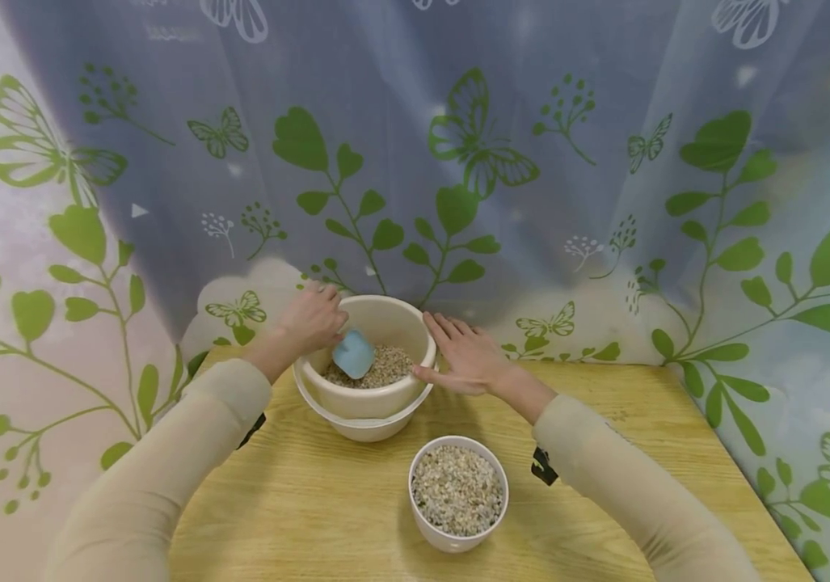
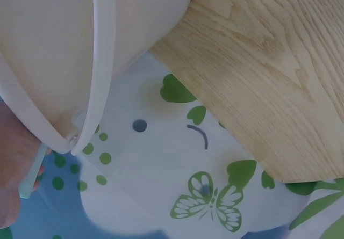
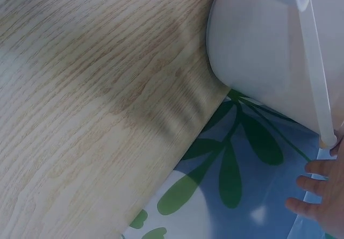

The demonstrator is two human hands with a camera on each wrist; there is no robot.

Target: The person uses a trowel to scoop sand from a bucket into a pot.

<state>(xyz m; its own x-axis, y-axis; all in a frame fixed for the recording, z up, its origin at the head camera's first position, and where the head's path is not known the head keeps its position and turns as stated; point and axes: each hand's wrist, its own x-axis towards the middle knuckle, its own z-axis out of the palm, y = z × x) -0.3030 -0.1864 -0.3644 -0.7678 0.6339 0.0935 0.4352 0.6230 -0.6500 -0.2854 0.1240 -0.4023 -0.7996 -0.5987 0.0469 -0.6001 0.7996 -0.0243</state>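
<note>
1. Left hand (image 1: 310,321): rests on the far left rim of the large cream bowl (image 1: 385,398), fingers curled over the edge. It appears to hold the handle of a blue scoop (image 1: 353,353); the grip itself is hidden in the head view. The left wrist view shows a pale blue handle (image 2: 32,173) against the palm.
2. Right hand (image 1: 464,353): fingers straight and together, palm laid flat against the right rim of the same bowl, thumb touching its outer wall. It grasps nothing.
3. Blue scoop: blade down in the gravel (image 1: 385,368) inside the large bowl, left of centre.
4. Large cream bowl: seated inside a second white bowl (image 1: 364,426), at the far edge of the wooden table (image 1: 298,501).
5. Small white bowl (image 1: 458,495): nearer the person, apart from the large bowl, filled with gravel.
6. Surroundings: leaf-and-butterfly curtain (image 1: 458,162) behind the table.
</note>
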